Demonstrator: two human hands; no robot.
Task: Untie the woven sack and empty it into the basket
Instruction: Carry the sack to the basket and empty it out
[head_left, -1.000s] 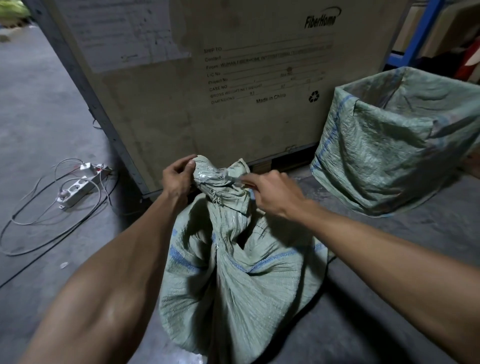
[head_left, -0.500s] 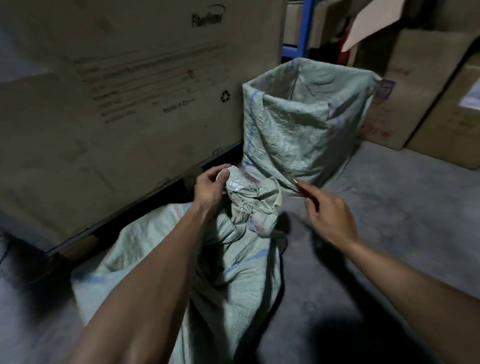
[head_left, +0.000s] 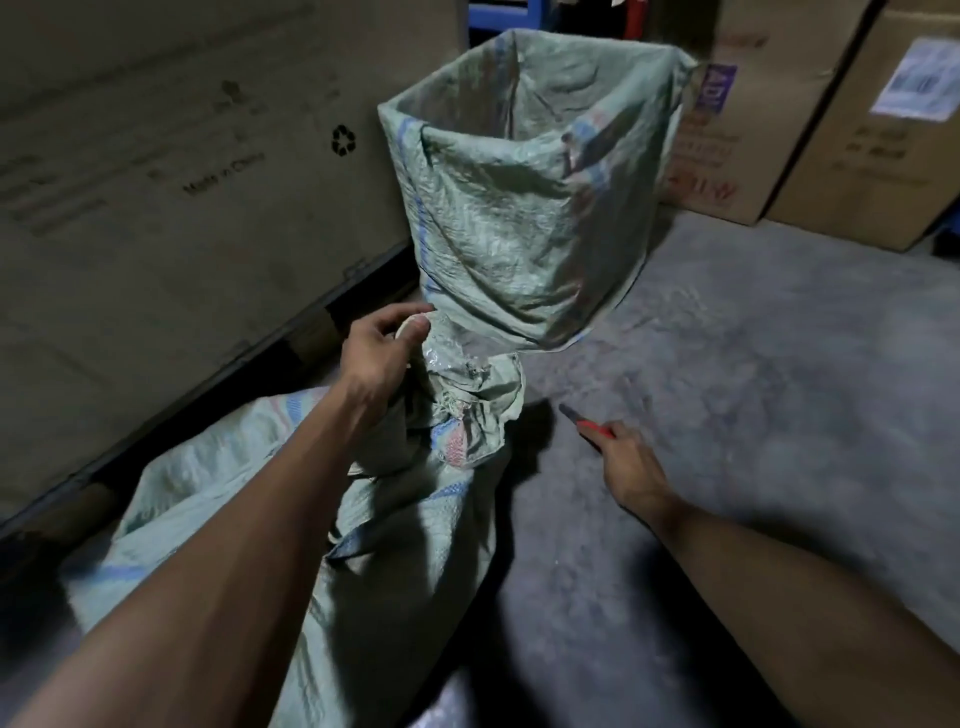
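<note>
The left hand (head_left: 382, 358) clenches the pale-green woven sack's (head_left: 395, 530) bunched neck upright, steadying it while the right hand (head_left: 631, 467), at four o'clock, grips a red-handled tool (head_left: 587, 423).

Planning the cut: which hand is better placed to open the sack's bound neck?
Probably the right hand: it holds the red-handled tool, free and beside the sack. The left hand is busy gripping the taped neck.

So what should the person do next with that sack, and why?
Probably bring the right hand, which holds a red-handled tool, back to the sack's bunched neck. The neck looks still bound, the left hand grips it, and the lined basket stands open behind.
</note>
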